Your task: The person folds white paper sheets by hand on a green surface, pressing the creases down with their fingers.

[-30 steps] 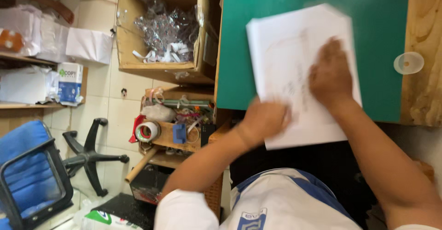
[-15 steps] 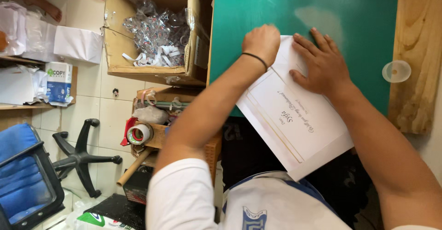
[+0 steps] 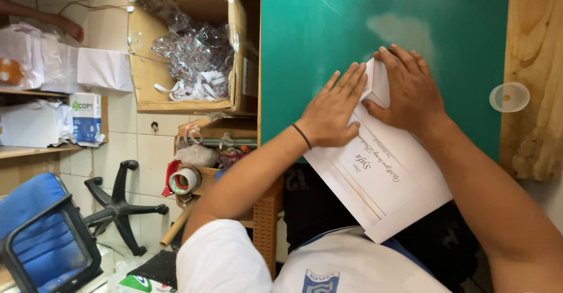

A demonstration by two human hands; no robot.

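Head view is showing both hands pressing a white card (image 3: 381, 179) flat on the green mat (image 3: 328, 41). Left hand (image 3: 333, 108) and right hand (image 3: 410, 91) are lying with fingers spread, gripping nothing. Uneven pressure could be skewing the fold.

Envelope (image 3: 381, 181) on mat (image 3: 328, 35), under hands

Bright, even indoor light; soft shadows; pale glare patch on green mat (image 3: 404, 32); sharp focus, slight edge distortion.

White envelope (image 3: 381, 181), green mat (image 3: 328, 29)
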